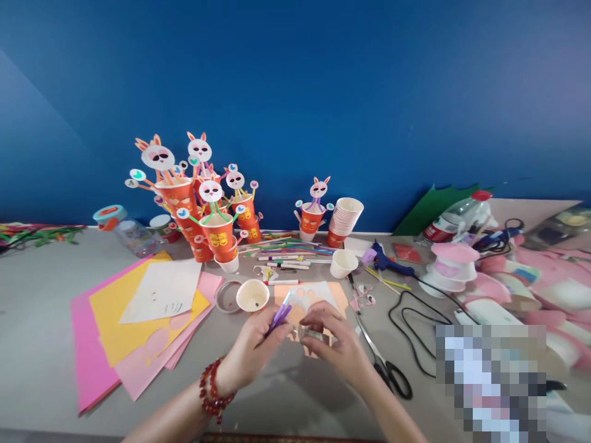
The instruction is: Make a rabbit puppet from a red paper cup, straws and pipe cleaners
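My left hand (253, 343), with a red bead bracelet at the wrist, is closed around slim purple sticks (281, 315) with a pale tip. Pinched in my right hand (335, 339) is a small greyish round piece (314, 334), partly hidden by the fingers; it looks like a roll of tape. The hands are close together but apart. Beneath them lies an orange paper sheet (342, 294) with cut-outs. An open paper cup (253, 295) stands just beyond my left hand, beside a ring of tape (227, 296).
Black-handled scissors (383, 363) lie at the right, near a blue glue gun (390, 261) and its looping cord. Red cups with rabbit faces (217, 234) stand along the wall, near stacked cups (345, 221). Coloured paper (99, 344) covers the left. A bottle (457, 218) stands back right.
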A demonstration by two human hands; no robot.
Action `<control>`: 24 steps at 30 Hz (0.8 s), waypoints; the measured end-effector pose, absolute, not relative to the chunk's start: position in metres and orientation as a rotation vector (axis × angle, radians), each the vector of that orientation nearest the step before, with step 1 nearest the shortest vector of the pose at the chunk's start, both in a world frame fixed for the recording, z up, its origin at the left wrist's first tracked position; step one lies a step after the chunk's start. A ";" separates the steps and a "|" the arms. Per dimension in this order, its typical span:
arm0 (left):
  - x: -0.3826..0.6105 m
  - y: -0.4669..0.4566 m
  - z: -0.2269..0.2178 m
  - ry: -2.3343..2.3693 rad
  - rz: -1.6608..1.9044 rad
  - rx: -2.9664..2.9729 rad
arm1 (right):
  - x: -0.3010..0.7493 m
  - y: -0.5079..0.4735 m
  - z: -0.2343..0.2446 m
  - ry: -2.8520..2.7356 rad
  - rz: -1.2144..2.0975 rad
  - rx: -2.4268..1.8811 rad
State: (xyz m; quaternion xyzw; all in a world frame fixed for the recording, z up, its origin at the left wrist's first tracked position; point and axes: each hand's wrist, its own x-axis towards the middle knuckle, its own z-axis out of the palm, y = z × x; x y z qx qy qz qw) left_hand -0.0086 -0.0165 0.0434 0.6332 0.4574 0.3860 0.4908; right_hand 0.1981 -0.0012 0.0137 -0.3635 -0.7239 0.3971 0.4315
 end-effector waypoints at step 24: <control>-0.004 -0.012 0.033 0.840 0.897 1.018 | 0.212 0.008 0.050 -2.022 0.755 -1.023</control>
